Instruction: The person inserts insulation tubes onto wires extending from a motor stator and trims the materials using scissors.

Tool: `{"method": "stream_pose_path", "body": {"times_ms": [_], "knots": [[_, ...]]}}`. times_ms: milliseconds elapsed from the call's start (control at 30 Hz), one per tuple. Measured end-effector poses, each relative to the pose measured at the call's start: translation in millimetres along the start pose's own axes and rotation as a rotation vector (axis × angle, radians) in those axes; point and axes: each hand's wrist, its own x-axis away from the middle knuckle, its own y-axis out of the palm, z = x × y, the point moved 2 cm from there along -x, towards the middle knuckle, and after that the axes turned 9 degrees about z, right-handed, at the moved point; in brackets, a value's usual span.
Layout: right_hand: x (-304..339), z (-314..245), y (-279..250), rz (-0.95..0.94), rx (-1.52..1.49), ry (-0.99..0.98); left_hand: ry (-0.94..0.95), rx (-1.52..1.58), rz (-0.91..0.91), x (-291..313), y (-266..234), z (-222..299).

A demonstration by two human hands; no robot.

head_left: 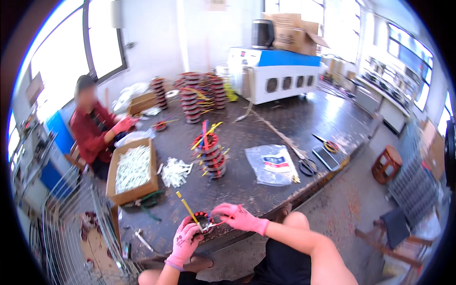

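At the far left, a co-worker (90,130) in a dark red top sits beside the dark worktop (232,197), one pink-gloved hand raised before the body. Next stands an open cardboard box (137,192) filled with white pieces (133,166); to its right, a loose pile (175,173) of similar pieces lies directly on the surface. My left hand (184,240), in a pink glove, curls around the near left side of a wound ring (201,214), gripping it above the worktop's near edge. From the ring a yellow strip (187,208) rises obliquely up and to the left. Farther back stand tall stacks of rings (191,102); a shorter stack (212,159), with coloured strips protruding, stands nearer me. My right hand (237,217), likewise gloved in pink, reaches to the ring's right side with bent fingers, beside a thin red strand; I cannot tell whether the fingertips pinch it. Rightward follow a clear plastic bag (270,166), lying flat, black-handled scissors (308,167), a phone (326,158) and, just beyond it, a second pair of scissors (331,146). A reddish-brown stool (386,164) stands on the floor.
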Motion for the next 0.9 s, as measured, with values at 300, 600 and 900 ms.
{"method": "stream_pose_path", "body": {"times_ms": [300,600,900], "knots": [[19.8,-25.3,51.4,0.140,-0.506,0.516,-0.053,0.064,-0.047,6.0,-4.5,-5.7],[22.9,-24.8,56.8,0.229,-0.106,0.238,-0.085,-0.168,0.031,22.6,-11.5,47.6],[17.1,-20.0,51.4,0.224,-0.049,0.108,0.294,-0.602,-0.349,-49.6,-23.0,47.1]]}}
